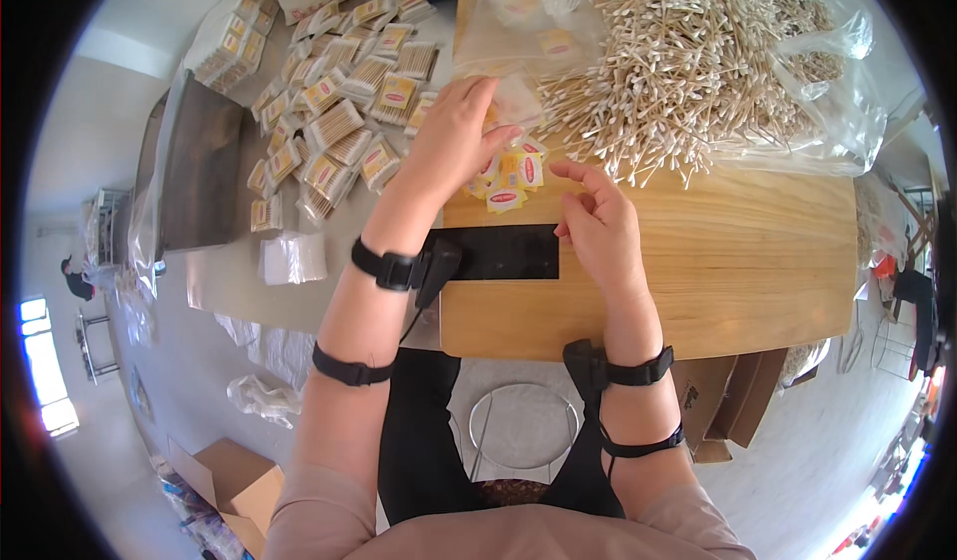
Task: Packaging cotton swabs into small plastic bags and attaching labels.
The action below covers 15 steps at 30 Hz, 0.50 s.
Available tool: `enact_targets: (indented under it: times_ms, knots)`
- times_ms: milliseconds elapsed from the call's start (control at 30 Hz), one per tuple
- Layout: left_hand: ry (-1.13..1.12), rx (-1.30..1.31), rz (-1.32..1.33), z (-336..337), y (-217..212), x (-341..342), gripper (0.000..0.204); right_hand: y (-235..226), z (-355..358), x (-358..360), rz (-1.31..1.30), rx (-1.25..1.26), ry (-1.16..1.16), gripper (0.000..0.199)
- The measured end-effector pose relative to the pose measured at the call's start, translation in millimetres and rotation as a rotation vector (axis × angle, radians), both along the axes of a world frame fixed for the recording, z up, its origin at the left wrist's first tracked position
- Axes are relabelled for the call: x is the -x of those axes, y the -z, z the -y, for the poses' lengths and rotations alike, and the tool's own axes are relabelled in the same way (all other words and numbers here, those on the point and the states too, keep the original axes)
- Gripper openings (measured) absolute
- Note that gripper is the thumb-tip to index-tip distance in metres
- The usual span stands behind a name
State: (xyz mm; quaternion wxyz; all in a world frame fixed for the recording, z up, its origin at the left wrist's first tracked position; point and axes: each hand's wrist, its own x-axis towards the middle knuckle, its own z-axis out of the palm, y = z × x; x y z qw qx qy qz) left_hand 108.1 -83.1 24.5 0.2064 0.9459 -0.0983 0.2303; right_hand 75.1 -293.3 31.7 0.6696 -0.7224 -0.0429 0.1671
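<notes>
Yellow-and-white label cards (506,198), their red ovals carrying print too small to read, lie loosely heaped on the wooden worktop (698,281), between a left hand (464,126) with thumb and fingers apart, whose grip I cannot tell, and a half-curled right hand (601,226), thumb and forefinger parted. Near them lies a black strip (508,253); loose cotton swabs (688,71) crowd the far right, and similarly labelled swab packs (339,126) clutter the left.

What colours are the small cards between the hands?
Yellow, white and red: the small cards show best in the head view.
</notes>
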Motion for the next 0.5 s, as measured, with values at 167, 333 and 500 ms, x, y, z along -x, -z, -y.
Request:
enact_targets:
  times_ms: [167, 333, 500]
  knots:
    - [-0.009, -0.072, -0.215, 3, 3, -20, 0.037, 1, 8, -3, -0.039, 0.015, -0.002, 0.024]
    - [0.005, -0.147, -0.203, 3, 9, -19, 0.026, 3, 11, -3, -0.023, -0.002, 0.006, 0.023]
    - [-0.12, 0.178, -0.02, 2, -21, 6, 0.015, -3, 10, -2, -0.01, -0.014, 0.031, 0.019]
